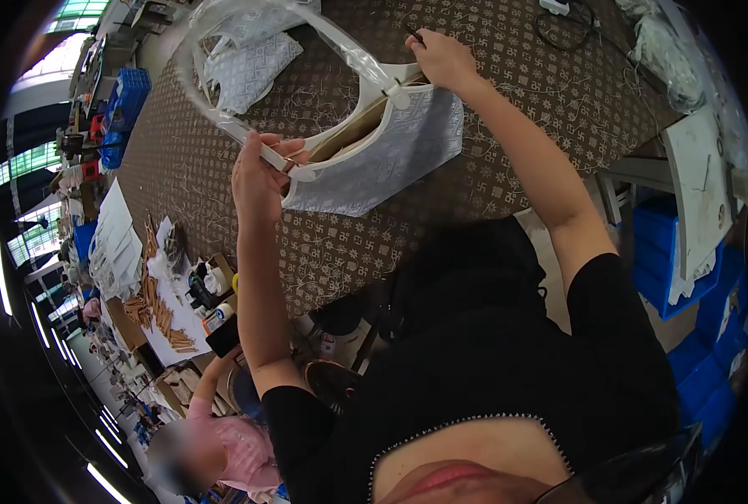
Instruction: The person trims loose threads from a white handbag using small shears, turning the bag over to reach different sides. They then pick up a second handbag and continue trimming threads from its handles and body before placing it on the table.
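A silver-grey patterned handbag (374, 172) with white trim lies tilted on the table, its mouth open and a tan lining showing. Its white handle (353, 55) arches up, wrapped in clear plastic. My left hand (260, 181) is closed on the handle's near end, fingers around the strap by the bag's left corner. At the far right corner, my right hand (443, 60) is closed on a slim dark tool (413, 34) whose tip sticks out past the fingers; its exact kind cannot be made out. Beyond the bag lies another silver-grey patterned piece (252, 71), partly under plastic.
Brown patterned cloth covers the table (508, 168), with loose threads scattered on it. Tan strips (160, 311) and white sheets (115, 244) lie to the left. A person in pink (244, 454) sits lower left. Blue crates (668, 252) stand at right; plastic wrap (668, 67) lies upper right.
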Demonstrator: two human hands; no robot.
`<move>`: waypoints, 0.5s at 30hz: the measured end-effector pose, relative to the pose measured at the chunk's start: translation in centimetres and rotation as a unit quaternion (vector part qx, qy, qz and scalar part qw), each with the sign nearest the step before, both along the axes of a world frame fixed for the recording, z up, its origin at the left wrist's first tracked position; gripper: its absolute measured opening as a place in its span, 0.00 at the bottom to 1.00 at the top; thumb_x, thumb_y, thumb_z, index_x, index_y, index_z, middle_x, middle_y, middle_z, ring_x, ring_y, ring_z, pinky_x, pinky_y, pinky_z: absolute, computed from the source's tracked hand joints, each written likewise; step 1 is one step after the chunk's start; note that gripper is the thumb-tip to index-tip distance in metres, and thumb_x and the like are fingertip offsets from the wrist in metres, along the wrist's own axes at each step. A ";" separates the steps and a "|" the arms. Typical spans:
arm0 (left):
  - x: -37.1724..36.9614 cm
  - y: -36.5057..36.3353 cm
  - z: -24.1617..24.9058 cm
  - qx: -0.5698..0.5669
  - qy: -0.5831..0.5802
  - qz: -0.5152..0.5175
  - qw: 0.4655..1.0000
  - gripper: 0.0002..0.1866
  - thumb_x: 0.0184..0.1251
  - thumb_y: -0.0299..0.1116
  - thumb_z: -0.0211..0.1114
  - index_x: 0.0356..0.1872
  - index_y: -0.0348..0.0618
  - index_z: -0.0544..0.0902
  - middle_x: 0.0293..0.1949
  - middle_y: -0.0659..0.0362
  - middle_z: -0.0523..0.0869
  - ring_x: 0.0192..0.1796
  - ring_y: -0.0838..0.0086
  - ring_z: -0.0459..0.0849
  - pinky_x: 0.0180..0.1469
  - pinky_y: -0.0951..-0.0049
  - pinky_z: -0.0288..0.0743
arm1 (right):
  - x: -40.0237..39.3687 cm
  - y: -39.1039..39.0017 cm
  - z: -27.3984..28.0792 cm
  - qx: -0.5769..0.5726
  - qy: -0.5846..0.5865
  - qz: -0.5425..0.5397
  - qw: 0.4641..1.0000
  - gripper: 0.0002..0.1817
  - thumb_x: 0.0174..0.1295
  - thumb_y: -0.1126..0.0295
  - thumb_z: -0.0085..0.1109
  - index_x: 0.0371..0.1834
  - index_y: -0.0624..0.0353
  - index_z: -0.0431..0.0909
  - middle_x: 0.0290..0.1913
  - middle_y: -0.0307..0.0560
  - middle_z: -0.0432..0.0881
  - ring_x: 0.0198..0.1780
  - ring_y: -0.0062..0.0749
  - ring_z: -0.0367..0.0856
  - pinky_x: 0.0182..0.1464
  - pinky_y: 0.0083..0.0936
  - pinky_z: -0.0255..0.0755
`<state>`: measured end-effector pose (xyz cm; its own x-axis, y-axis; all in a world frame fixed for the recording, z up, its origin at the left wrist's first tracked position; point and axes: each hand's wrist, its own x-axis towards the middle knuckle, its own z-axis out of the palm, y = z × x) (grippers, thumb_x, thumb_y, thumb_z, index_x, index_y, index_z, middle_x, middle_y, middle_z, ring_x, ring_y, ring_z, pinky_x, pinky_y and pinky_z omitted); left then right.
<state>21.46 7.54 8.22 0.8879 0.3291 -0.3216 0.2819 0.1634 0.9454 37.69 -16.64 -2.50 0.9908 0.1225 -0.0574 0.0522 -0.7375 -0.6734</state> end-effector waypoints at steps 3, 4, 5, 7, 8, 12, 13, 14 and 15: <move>0.2 0.5 -0.3 -0.013 0.032 0.012 0.999 0.17 0.72 0.43 0.43 0.39 0.37 0.71 0.36 0.42 0.82 0.35 0.60 0.84 0.36 0.66 0.79 | 0.0 0.0 -0.2 0.024 -0.008 0.006 1.000 0.15 0.62 0.57 0.42 0.43 0.47 0.78 0.40 0.46 0.82 0.43 0.44 0.79 0.45 0.39 0.71; 0.3 0.6 -0.4 -0.014 0.032 0.009 0.999 0.17 0.72 0.43 0.43 0.40 0.37 0.71 0.37 0.42 0.82 0.35 0.60 0.84 0.37 0.66 0.79 | 0.1 0.1 -0.3 0.023 -0.006 0.006 1.000 0.15 0.61 0.57 0.43 0.43 0.47 0.78 0.40 0.46 0.82 0.43 0.44 0.79 0.45 0.39 0.71; 0.3 0.7 -0.4 -0.016 0.033 0.006 0.999 0.17 0.72 0.42 0.43 0.40 0.36 0.71 0.38 0.41 0.82 0.35 0.60 0.84 0.37 0.65 0.80 | 0.3 0.2 -0.3 0.021 -0.004 0.007 1.000 0.15 0.61 0.57 0.43 0.43 0.47 0.78 0.40 0.46 0.82 0.43 0.44 0.79 0.44 0.39 0.72; 0.4 0.8 -0.4 -0.022 0.033 0.009 0.999 0.17 0.72 0.42 0.43 0.40 0.36 0.71 0.38 0.41 0.82 0.36 0.60 0.84 0.37 0.64 0.80 | 0.5 0.3 -0.5 0.023 -0.009 0.011 1.000 0.15 0.61 0.58 0.43 0.43 0.48 0.78 0.40 0.46 0.82 0.42 0.44 0.79 0.44 0.39 0.72; 0.5 0.8 -0.5 -0.027 0.033 0.011 0.999 0.17 0.72 0.42 0.43 0.40 0.36 0.71 0.39 0.41 0.81 0.36 0.59 0.84 0.38 0.64 0.80 | 0.5 0.2 -0.6 0.025 -0.015 0.013 0.999 0.15 0.61 0.58 0.43 0.43 0.48 0.78 0.39 0.47 0.82 0.42 0.44 0.79 0.44 0.39 0.72; 0.8 1.3 -0.9 -0.041 0.038 0.013 0.998 0.17 0.72 0.42 0.43 0.40 0.36 0.71 0.40 0.40 0.81 0.36 0.59 0.84 0.38 0.63 0.80 | 0.6 0.2 -0.5 0.027 -0.025 0.019 0.999 0.15 0.61 0.58 0.43 0.42 0.49 0.78 0.39 0.47 0.82 0.42 0.45 0.79 0.43 0.38 0.72; 0.8 1.5 -1.0 -0.046 0.037 0.008 0.998 0.17 0.72 0.42 0.43 0.39 0.37 0.71 0.40 0.40 0.81 0.36 0.60 0.84 0.38 0.63 0.80 | 0.6 0.0 -0.4 0.024 -0.024 0.025 0.999 0.15 0.61 0.58 0.42 0.42 0.50 0.78 0.39 0.48 0.82 0.42 0.45 0.79 0.43 0.38 0.72; 0.9 1.6 -1.1 -0.051 0.034 0.003 0.998 0.17 0.72 0.42 0.43 0.39 0.37 0.72 0.41 0.40 0.81 0.36 0.60 0.84 0.38 0.64 0.80 | 0.8 0.0 -0.6 0.021 -0.024 0.030 0.999 0.15 0.61 0.59 0.42 0.42 0.50 0.78 0.39 0.48 0.82 0.42 0.45 0.79 0.43 0.38 0.71; 0.9 1.9 -1.3 -0.050 0.035 0.005 0.998 0.17 0.72 0.42 0.43 0.39 0.37 0.72 0.41 0.40 0.81 0.36 0.60 0.84 0.38 0.64 0.80 | 0.9 0.0 -0.8 0.022 -0.023 0.031 0.999 0.15 0.61 0.59 0.42 0.42 0.50 0.78 0.39 0.48 0.82 0.42 0.45 0.79 0.43 0.38 0.71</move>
